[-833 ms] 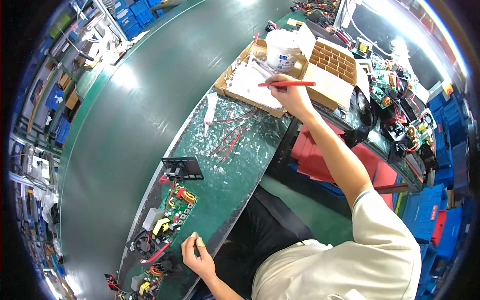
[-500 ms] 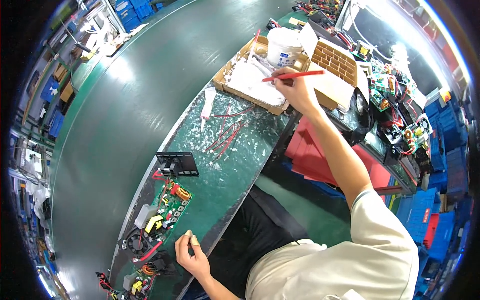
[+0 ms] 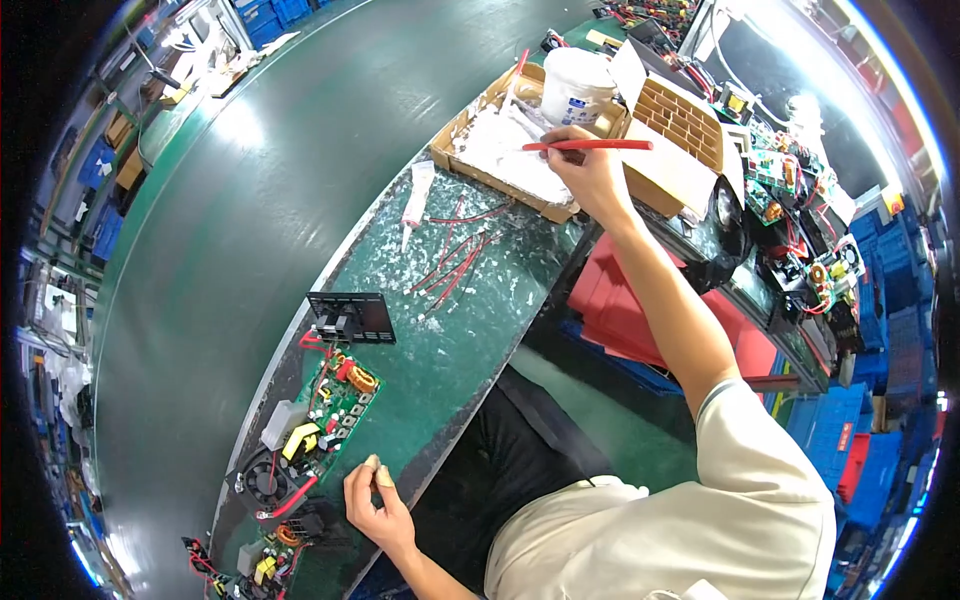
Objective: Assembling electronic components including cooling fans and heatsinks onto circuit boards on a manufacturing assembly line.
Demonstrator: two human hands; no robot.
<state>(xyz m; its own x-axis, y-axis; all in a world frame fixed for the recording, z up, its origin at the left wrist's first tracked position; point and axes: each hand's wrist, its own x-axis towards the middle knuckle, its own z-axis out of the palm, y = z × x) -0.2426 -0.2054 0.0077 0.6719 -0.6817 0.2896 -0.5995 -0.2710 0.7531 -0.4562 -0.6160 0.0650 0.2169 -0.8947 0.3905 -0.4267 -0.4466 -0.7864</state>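
Observation:
My right hand (image 3: 594, 185) is closed around a slim red stick-like tool (image 3: 615, 145), held nearly level. Its tip hangs over a shallow cardboard box (image 3: 502, 187) coated inside with white paste (image 3: 505, 148). I cannot make out what kind of tool it is. At the bench edge my left hand (image 3: 378, 510) is loosely closed, showing nothing between the fingers; pale yellow covers sit on its fingertips. Beyond it lies a green circuit board (image 3: 345, 410) with a copper coil, a black fan (image 3: 268, 482) and a black panel (image 3: 352, 318) standing at its far end.
A white tub (image 3: 578, 88) stands in the box's far corner, beside a divided cardboard tray (image 3: 680, 125). A white tube (image 3: 418, 195) and red wires (image 3: 460, 265) lie on the paste-spattered bench (image 3: 510, 275). Another board (image 3: 262, 565) sits nearest me. Red sheets (image 3: 620, 310) are stacked below, right.
The view has shifted slightly. My right hand still holds the red tool over the box, its tip now a little closer to level. My left hand stays by the board.

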